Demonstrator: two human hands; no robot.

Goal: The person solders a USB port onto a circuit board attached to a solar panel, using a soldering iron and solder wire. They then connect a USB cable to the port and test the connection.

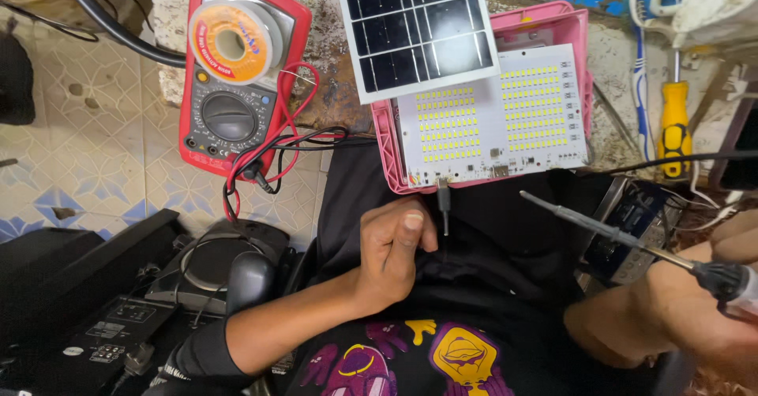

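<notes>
Fingers of the left hand (391, 246) are curled into a loose fist, thumb on top; a thin dark lead appears pinched there, its small plug (444, 202) seated at the lower edge of the LED board (493, 116), at 12 o'clock from the knuckles. At 3 o'clock, the right hand (738, 266) is closed round the handle of a soldering iron (616, 238), tip aimed toward 10 o'clock, just short of the plug.

Handling judgement: the board is judged light, stiff and fragile; hold is best taken at its bare edges, clear of the yellow emitters. The lead is limp and is gripped close behind the plug.

The board lies on a pink tray (387, 151). A solar panel (414, 25) overlaps its 11 o'clock corner. A red multimeter (229, 112) carrying a solder spool (233, 42) sits at 9 o'clock, a yellow-handled screwdriver (673, 123) at 3 o'clock. A rough, stained bench (332, 56) is noted beneath, with patterned floor tiles (103, 143) at far 9 o'clock.
</notes>
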